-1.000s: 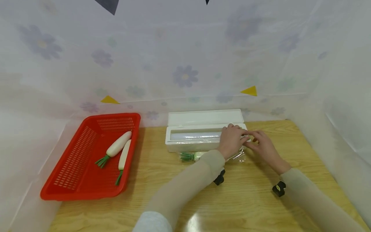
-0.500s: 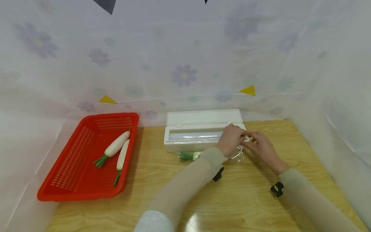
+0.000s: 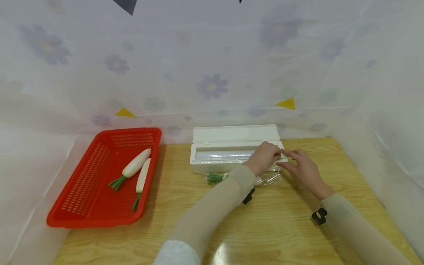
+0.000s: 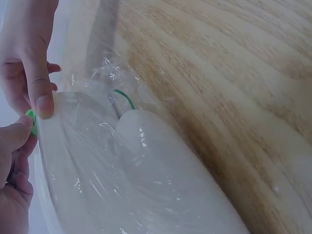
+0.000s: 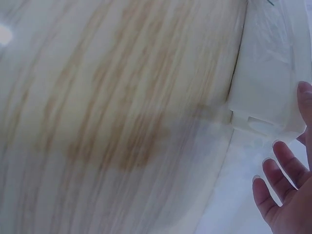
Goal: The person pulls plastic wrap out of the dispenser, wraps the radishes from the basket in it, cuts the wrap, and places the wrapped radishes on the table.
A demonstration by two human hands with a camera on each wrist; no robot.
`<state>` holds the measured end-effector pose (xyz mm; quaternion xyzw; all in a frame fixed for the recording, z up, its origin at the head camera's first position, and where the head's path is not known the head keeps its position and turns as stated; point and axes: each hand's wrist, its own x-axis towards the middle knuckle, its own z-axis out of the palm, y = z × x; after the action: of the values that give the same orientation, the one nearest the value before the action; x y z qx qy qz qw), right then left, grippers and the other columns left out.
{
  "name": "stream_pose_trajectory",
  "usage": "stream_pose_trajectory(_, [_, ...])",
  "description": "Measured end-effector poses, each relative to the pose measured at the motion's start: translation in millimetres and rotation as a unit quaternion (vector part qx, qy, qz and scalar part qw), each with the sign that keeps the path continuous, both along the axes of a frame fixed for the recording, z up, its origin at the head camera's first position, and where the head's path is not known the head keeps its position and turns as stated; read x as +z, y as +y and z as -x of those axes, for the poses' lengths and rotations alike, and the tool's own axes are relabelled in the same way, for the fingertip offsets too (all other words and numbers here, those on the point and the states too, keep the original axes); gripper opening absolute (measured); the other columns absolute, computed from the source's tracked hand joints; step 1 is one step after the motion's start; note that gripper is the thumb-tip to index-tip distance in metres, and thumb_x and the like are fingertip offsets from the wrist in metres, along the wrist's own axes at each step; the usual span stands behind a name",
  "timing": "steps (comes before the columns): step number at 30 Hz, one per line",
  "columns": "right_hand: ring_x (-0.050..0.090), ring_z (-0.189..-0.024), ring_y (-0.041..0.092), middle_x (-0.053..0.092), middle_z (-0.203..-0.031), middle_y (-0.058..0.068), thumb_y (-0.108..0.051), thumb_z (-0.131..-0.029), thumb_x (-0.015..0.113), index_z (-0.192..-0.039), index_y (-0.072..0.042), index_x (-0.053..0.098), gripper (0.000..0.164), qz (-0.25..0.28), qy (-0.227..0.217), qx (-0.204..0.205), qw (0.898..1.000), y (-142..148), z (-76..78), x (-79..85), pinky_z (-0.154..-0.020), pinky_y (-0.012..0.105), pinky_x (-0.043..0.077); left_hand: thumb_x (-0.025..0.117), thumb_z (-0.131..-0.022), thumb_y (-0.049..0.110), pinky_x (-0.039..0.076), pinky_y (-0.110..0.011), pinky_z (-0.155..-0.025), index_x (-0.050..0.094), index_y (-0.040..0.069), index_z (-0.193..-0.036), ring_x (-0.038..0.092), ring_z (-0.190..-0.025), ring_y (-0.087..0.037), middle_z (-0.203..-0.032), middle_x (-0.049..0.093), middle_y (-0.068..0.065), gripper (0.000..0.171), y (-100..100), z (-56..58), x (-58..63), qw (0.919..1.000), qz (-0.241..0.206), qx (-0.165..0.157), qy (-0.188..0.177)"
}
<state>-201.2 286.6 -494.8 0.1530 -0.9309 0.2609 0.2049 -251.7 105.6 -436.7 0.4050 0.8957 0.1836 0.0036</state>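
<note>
A white cling film box stands at the back of the table with its lid raised. Inside lies a film roll. My left hand reaches to the box's right part and pinches a small green slider at its front edge. My right hand grips the box's right end between thumb and index finger; its other fingers are spread in the right wrist view. Clear film hangs from the box edge over a white radish lying in front, partly hidden by the left arm in the head view.
A red plastic basket at the left holds two white radishes with green leaves. White flowered sheeting hangs behind and at both sides. The wooden table spreads in front of the box.
My left hand has drawn slightly left along the box's front edge, away from my right fingers, showing more of the green slider and box end. The right hand stays at the end.
</note>
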Motion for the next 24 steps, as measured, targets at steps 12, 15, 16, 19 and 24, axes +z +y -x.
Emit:
stream_pose_trajectory(12, [0.049,-0.073,0.023,0.057,-0.093,0.008,-0.028,-0.079,0.076,-0.122,-0.01,0.063,0.049,-0.002,-0.017,-0.014,1.0,0.4,-1.9,7.8,-0.05,0.028,0.036,0.058,-0.092,0.025,0.04,-0.015,-0.077,0.07,0.018,-0.1,0.049,-0.084,-0.005,-0.093,0.066,0.01,0.016,-24.8,6.5,5.6,0.9994,-0.002,-0.007,-0.033])
stream_pose_trajectory(15, [0.05,-0.076,0.023,0.058,-0.095,0.008,-0.03,-0.079,0.075,-0.122,-0.009,0.062,0.05,-0.008,-0.018,-0.015,1.0,2.6,-0.8,7.5,-0.052,0.03,0.038,0.058,-0.092,0.025,0.04,-0.015,-0.077,0.07,0.017,-0.1,0.05,-0.086,-0.005,-0.094,0.066,0.009,0.016,-36.6,9.0,6.3,0.9988,-0.002,-0.011,-0.048])
stream_pose_trajectory(16, [0.051,-0.076,0.024,0.058,-0.095,0.008,-0.03,-0.079,0.075,-0.122,-0.009,0.063,0.05,-0.011,-0.019,-0.016,1.0,3.1,-0.3,6.8,-0.053,0.03,0.038,0.058,-0.092,0.025,0.041,-0.015,-0.078,0.07,0.017,-0.099,0.05,-0.086,-0.005,-0.093,0.066,0.009,0.016,-39.7,9.4,6.5,0.9986,-0.001,-0.012,-0.052])
stream_pose_trajectory(19, [0.05,-0.076,0.023,0.058,-0.095,0.009,-0.03,-0.078,0.076,-0.122,-0.009,0.063,0.05,-0.017,-0.019,-0.016,1.0,2.8,0.2,5.1,-0.053,0.031,0.038,0.057,-0.093,0.024,0.041,-0.017,-0.079,0.07,0.017,-0.1,0.051,-0.087,-0.005,-0.094,0.066,0.009,0.016,-47.4,10.6,5.7,0.9984,0.006,-0.014,-0.055])
stream_pose_trajectory(24, [0.047,-0.074,0.02,0.057,-0.094,0.008,-0.031,-0.079,0.075,-0.122,-0.008,0.063,0.051,-0.02,-0.024,-0.014,0.999,-0.2,-1.2,5.6,-0.052,0.029,0.036,0.056,-0.094,0.023,0.04,-0.017,-0.08,0.07,0.017,-0.099,0.05,-0.088,-0.006,-0.093,0.065,0.009,0.016,-69.2,11.3,6.3,0.9986,0.008,-0.024,-0.047])
